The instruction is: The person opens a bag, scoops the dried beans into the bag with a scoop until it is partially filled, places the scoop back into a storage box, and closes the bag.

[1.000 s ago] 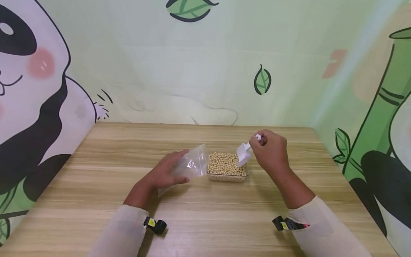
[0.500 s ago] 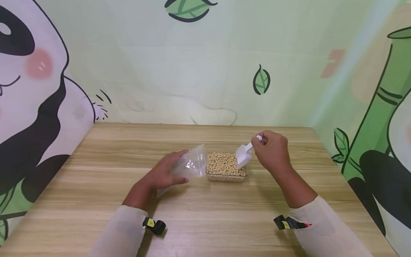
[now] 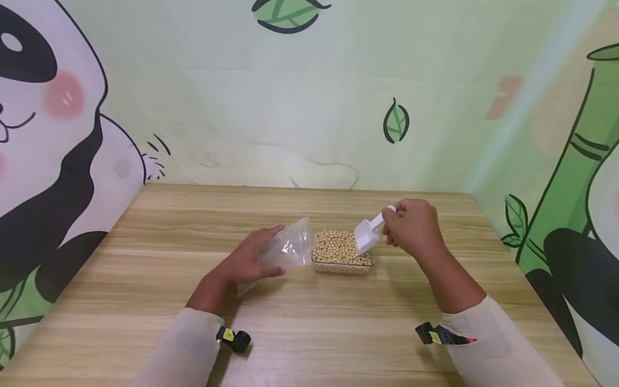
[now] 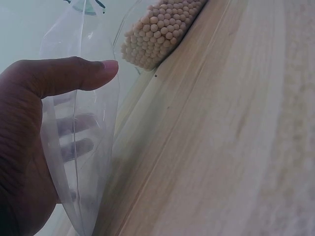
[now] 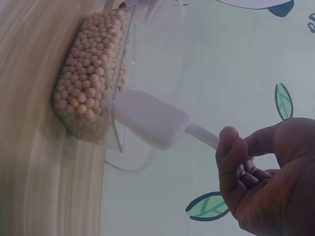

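My left hand (image 3: 249, 258) holds a clear zip bag (image 3: 290, 244), thumb on the near side and fingers behind it, seen through the plastic in the left wrist view. The bag's mouth points right, beside a clear box (image 3: 342, 267) filled with soybeans (image 3: 336, 246). Right of the box, my right hand (image 3: 411, 226) pinches the handle of a small white scoop (image 3: 366, 236) between thumb and curled fingers. The scoop slants down to the left, its front edge at the beans near the box's right end. In the right wrist view, the scoop's underside (image 5: 152, 118) faces the camera.
The wood-grain table (image 3: 309, 333) runs back to a pale green wall (image 3: 217, 107) with leaf, panda and bamboo pictures. A black wrist camera (image 3: 234, 339) sits at the left sleeve, another camera (image 3: 425, 333) at the right one.
My right hand has shifted slightly right and towards me, and the scoop's handle leans over lower. The left hand, bag and box look unmoved.
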The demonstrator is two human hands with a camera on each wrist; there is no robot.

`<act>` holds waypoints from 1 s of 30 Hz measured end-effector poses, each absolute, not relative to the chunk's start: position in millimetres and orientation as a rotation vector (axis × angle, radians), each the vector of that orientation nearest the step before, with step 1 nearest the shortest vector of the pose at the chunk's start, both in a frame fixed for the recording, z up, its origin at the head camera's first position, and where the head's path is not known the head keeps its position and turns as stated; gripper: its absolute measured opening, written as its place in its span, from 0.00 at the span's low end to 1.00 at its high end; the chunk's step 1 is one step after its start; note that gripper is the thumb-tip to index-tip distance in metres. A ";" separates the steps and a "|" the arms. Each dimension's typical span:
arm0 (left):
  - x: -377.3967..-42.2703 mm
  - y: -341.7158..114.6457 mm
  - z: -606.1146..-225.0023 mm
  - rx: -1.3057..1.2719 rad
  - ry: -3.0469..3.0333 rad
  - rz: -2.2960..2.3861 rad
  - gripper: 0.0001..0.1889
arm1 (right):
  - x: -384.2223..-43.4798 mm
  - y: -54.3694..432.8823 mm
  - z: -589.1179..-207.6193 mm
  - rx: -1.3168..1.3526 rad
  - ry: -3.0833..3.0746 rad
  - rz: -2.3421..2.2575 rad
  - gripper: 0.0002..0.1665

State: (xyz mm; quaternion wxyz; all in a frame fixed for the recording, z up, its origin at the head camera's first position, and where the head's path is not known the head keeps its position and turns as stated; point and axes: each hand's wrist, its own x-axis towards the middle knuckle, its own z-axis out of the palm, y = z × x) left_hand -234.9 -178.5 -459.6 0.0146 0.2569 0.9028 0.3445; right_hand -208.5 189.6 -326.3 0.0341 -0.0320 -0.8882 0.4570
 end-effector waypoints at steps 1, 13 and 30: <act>-235.2 -178.4 -459.5 0.797 2.809 1.076 0.53 | -208.7 189.8 -325.0 -0.115 -2.743 1.413 0.20; -235.7 -176.9 -461.4 0.809 2.805 1.115 0.53 | -211.4 191.4 -328.3 -0.262 -2.721 1.475 0.20; -241.1 -181.5 -472.6 0.901 2.832 1.150 0.54 | -212.6 199.3 -353.5 -0.319 -2.558 1.740 0.21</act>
